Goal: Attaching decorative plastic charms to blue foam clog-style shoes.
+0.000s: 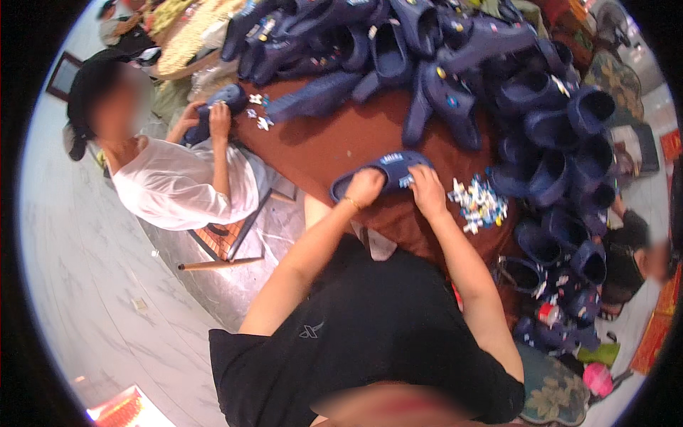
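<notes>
Black cloth of a short-sleeved shirt [348, 327] fills the near middle, its lower edge lost in a blur. Beyond it, bare forearms reach to a navy-blue moulded clog [393, 158] with small white pieces on its upper, at the near edge of a table covered in brown cloth [306, 153]. The left hand [365, 187] dips into the clog's foot hole, its fingertips hidden inside, so I cannot tell how firmly they grip. The right hand [425, 186] curls its fingers onto the front of the upper, at the right; whether a small piece is pinched beneath them I cannot tell.

Just right of that hand lies a loose heap of small white, blue and yellow pieces [478, 204], too small to tell apart. Farther right, stacked navy clogs [551, 135] crowd the table's side, overlapping so that many show only their holes. Past them a dark-haired person [626, 256] is mostly blocked from view.

On the left, a co-worker in a loose white top [181, 181] holds another navy clog [229, 95] in both hands, which cover part of it. A few white pieces [262, 114] lie beside it. At the far side, a jumbled mound of navy clogs [388, 50] hides the cloth and runs off the top edge.
</notes>
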{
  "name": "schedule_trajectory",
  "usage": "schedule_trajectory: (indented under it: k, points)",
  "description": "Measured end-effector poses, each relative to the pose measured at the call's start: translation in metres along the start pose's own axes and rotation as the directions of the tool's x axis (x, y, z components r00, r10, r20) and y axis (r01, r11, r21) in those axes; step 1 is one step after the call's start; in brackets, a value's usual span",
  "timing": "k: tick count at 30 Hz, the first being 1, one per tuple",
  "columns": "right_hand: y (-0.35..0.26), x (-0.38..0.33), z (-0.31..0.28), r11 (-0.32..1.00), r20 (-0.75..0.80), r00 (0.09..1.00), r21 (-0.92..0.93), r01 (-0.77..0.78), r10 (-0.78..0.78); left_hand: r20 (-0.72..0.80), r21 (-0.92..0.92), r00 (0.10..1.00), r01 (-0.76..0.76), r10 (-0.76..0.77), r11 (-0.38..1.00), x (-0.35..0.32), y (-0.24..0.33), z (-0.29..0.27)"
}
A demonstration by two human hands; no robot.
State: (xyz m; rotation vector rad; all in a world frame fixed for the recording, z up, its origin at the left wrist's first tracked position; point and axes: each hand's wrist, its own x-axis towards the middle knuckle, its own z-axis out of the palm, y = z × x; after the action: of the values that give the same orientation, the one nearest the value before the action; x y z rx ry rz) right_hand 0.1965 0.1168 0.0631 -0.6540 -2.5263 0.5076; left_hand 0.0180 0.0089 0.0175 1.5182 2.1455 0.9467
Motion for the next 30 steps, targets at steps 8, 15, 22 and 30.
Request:
schedule_trajectory:
  k: [8, 15, 22, 30]
  points:
    - [-0.001, -0.008, 0.010, 0.991, 0.005, 0.994, 0.084, -0.105, 0.105, -0.015, -0.076, 1.000, -0.012, 0.011, 0.997, -0.001, 0.007, -0.006]
    - [-0.013, -0.010, 0.011, 0.983, 0.129, 0.974, -0.017, -0.185, 0.186, -0.023, -0.038, 1.000, 0.004, -0.005, 0.999, -0.001, 0.006, -0.005]
    - [-0.001, -0.056, 0.012, 0.939, 0.104, 0.934, -0.005, -0.344, 0.342, -0.008, -0.101, 0.999, 0.052, -0.053, 0.994, 0.002, -0.007, 0.008]
    - [0.070, -0.068, -0.041, 0.898, -0.289, 0.861, -0.014, -0.440, 0.418, -0.006, -0.007, 0.998, -0.066, 0.066, 0.998, 0.003, 0.000, -0.001]
